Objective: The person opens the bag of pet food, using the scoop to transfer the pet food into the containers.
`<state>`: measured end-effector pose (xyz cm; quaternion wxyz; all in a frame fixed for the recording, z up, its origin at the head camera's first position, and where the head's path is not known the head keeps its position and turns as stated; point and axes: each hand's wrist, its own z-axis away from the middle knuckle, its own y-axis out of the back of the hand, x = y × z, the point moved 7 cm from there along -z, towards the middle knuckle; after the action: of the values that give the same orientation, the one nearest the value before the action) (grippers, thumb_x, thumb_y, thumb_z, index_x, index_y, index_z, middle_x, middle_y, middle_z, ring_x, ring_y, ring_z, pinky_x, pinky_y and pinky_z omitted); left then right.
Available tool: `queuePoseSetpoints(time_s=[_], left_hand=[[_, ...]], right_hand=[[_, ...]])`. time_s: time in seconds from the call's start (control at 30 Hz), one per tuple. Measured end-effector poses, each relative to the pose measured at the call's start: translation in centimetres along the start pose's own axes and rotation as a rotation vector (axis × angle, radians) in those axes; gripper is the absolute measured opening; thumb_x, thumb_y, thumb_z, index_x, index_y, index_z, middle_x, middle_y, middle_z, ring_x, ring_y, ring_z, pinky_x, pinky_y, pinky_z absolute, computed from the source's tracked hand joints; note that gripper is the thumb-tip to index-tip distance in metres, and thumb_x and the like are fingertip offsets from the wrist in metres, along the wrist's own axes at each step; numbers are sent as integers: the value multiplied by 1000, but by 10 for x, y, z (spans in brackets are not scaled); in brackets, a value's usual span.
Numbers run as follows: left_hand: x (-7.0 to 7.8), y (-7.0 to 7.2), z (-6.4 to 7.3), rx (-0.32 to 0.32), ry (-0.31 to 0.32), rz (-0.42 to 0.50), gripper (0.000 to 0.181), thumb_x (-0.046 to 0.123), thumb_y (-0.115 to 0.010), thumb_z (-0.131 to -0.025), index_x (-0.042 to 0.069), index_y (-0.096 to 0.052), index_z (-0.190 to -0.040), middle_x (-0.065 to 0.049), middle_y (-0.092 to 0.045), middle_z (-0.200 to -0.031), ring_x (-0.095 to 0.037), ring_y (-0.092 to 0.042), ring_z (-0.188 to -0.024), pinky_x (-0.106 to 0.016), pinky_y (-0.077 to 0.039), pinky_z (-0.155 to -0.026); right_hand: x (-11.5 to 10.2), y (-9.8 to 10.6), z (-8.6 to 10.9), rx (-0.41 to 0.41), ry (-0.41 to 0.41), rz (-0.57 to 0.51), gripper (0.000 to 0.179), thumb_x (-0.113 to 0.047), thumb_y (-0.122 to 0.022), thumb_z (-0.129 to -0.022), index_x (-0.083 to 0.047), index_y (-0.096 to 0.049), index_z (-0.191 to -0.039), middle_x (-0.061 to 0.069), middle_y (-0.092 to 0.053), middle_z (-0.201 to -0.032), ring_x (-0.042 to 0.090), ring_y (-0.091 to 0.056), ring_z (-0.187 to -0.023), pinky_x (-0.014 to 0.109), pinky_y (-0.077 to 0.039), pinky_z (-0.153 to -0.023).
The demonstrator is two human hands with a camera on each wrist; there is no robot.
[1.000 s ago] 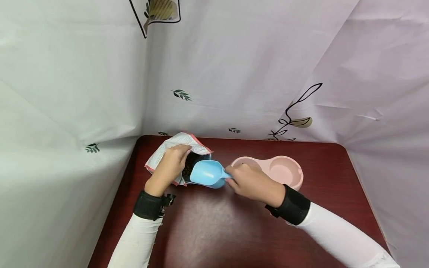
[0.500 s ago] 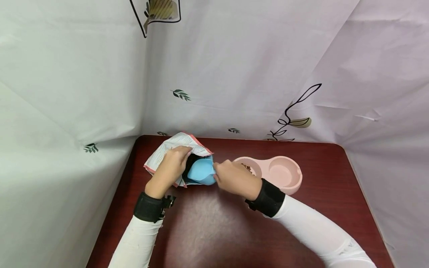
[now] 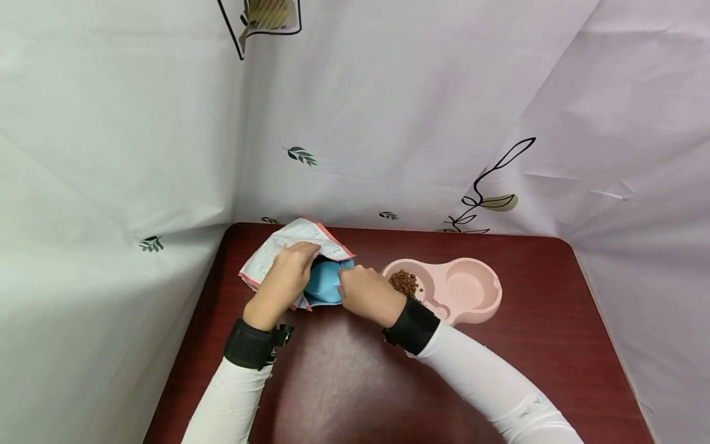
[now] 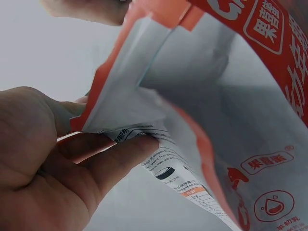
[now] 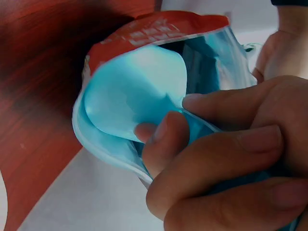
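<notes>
A white bag with red edges point(image 3: 302, 233) lies on its side at the table's far left, mouth toward the right. My left hand point(image 3: 285, 277) grips the upper edge of that mouth; in the left wrist view the thumb and fingers point(image 4: 120, 161) pinch its rim. Curled round the handle of a light-blue scoop point(image 3: 323, 282), my right hand point(image 3: 370, 296) stands at the opening. The scoop's bowl is inside the bag mouth, as the right wrist view shows, and its front end is hidden. Whatever lies deeper in the bag cannot be seen.
Right of the bag stands a pink double bowl point(image 3: 439, 274). Small brown kibble point(image 3: 403, 282) lies in its left compartment. The dark red table point(image 3: 338, 382) meets pale printed cloth point(image 3: 344, 111) at the back and sides.
My right hand has moved left with the scoop, pushing it from the bag's mouth further in. The kibble in the pink bowl has come into view. My left hand has stayed put.
</notes>
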<state>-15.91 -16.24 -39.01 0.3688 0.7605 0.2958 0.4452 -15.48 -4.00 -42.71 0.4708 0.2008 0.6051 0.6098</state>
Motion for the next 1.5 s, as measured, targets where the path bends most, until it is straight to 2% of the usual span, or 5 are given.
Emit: queuePoseSetpoints(time_s=[0.37, 0.77, 1.13, 1.37, 1.5], left_hand=[[2, 1, -1, 2, -5, -5, 22, 4, -54, -98, -7, -68, -111, -22, -69, -110, -32, -65, -105, -46, -57, -85], [1, 0, -2, 24, -34, -27, 21, 1, -54, -97, -8, -70, -108, -22, -71, -106, -32, -66, -102, -47, -57, -84], [2, 0, -4, 9, -38, -29, 20, 0, -54, -97, -8, -70, -107, -22, -71, -104, -32, -66, -100, -46, -58, -82], [-2, -1, -3, -6, -29, -18, 21, 0, -54, -97, -8, -70, -108, -23, -70, -106, -33, -66, -101, -46, -59, -81], [-2, -1, -3, -4, -24, -13, 21, 1, -53, -98, -8, -69, -109, -22, -70, -106, -32, -66, -101, -45, -59, -81]], right_hand=[[-6, -12, -11, 92, 43, -2, 20, -24, -57, -96, -6, -64, -98, 11, -62, -72, 25, -63, -59, 40, -53, -47], [-5, -31, -20, 228, 57, 20, 23, -29, -56, -97, -6, -62, -96, 14, -65, -71, 29, -65, -59, 45, -53, -43], [0, -40, -25, 275, 38, -48, 23, -30, -56, -97, -7, -62, -99, 13, -65, -73, 30, -66, -62, 46, -54, -46], [2, -51, -31, 268, 14, -200, 20, -29, -55, -98, -11, -62, -97, 7, -59, -67, 24, -63, -60, 38, -48, -45], [2, -54, -32, 271, 9, -215, 19, -30, -55, -99, -12, -61, -97, 6, -58, -67, 23, -62, -59, 37, -46, -44]])
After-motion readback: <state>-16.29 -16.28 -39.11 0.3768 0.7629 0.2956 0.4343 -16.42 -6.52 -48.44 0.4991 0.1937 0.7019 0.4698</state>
